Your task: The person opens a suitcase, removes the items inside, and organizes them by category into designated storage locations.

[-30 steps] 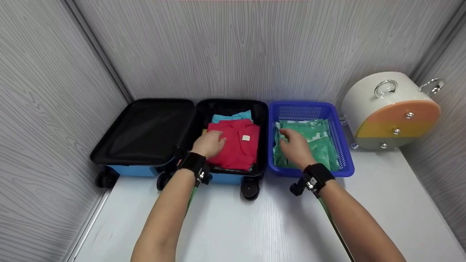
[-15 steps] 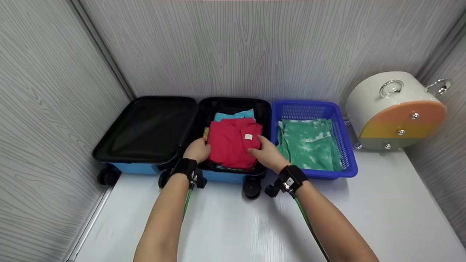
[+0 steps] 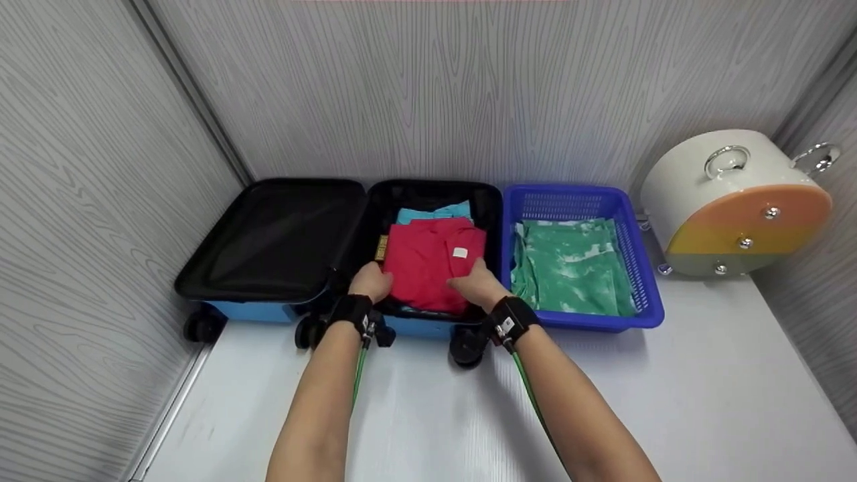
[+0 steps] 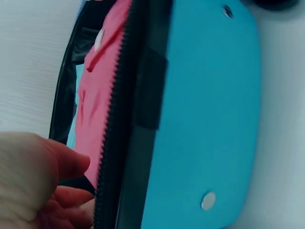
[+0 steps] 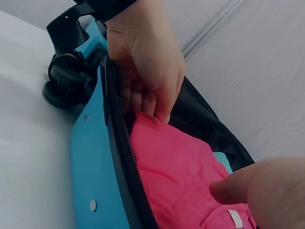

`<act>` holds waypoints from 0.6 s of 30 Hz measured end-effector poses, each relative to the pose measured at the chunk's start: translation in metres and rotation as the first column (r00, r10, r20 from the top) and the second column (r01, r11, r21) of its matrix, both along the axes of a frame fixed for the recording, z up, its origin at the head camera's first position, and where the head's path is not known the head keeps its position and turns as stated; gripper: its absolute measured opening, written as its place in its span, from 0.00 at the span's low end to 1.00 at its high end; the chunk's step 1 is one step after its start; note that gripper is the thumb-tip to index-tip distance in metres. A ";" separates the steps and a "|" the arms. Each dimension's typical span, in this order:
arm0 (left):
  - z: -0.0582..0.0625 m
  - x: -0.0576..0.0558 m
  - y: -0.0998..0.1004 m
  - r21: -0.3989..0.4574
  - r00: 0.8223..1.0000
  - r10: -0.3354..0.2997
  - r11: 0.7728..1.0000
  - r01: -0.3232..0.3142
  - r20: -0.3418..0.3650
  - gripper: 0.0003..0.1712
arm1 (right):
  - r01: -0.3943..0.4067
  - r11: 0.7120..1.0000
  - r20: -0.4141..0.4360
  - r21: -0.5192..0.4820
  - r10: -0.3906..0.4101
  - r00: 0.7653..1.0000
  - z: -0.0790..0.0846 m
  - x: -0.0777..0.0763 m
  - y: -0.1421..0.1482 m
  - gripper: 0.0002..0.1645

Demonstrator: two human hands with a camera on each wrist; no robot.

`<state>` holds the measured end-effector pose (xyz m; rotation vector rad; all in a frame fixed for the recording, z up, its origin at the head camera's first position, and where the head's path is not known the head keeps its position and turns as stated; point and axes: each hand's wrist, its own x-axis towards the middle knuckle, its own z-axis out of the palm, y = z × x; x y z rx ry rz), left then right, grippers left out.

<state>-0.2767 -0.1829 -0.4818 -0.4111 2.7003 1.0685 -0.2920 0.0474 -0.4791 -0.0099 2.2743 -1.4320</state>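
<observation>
Our left hand (image 3: 370, 282) pinches the red shirt (image 3: 423, 262), likely to steady it; whether our right hand (image 3: 481, 286) grips, we can't tell.

No writing can be read, whether on the red shirt (image 3: 422, 264) or its white label (image 3: 460, 252).

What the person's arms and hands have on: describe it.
No gloves or sleeves show on the left hand, right hand or forearms. Each wrist wears a black band, the right one marked with a small white label. Thin green cables trail from both bands.
</observation>
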 end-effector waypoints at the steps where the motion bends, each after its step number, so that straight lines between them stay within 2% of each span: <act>1: -0.001 -0.001 0.000 0.009 1.000 0.013 1.000 -0.013 0.010 0.24 | 0.020 1.000 -0.003 -0.017 -0.021 1.000 -0.002 -0.001 -0.001 0.58; 6: -0.002 -0.005 -0.002 0.089 0.996 0.077 0.993 -0.080 0.037 0.23 | 0.135 0.983 -0.052 -0.124 -0.143 0.988 -0.009 -0.001 -0.005 0.53; 10: 0.002 -0.006 0.000 0.141 0.994 0.088 0.985 -0.096 0.061 0.14 | 0.222 0.956 -0.055 -0.190 -0.236 0.970 -0.010 0.002 -0.006 0.44; 13: 0.006 -0.006 0.002 0.166 0.993 0.077 0.982 -0.090 0.086 0.07 | 0.268 0.938 -0.021 -0.219 -0.279 0.960 -0.008 0.005 -0.009 0.40; 16: 0.010 -0.009 0.005 0.179 0.993 0.057 0.981 -0.075 0.107 0.12 | 0.285 0.927 0.020 -0.246 -0.289 0.957 -0.007 0.007 -0.011 0.40; 18: 0.011 -0.011 0.006 0.183 0.992 0.057 0.980 -0.077 0.113 0.16 | 0.294 0.914 0.053 -0.278 -0.291 0.955 -0.008 0.007 -0.013 0.35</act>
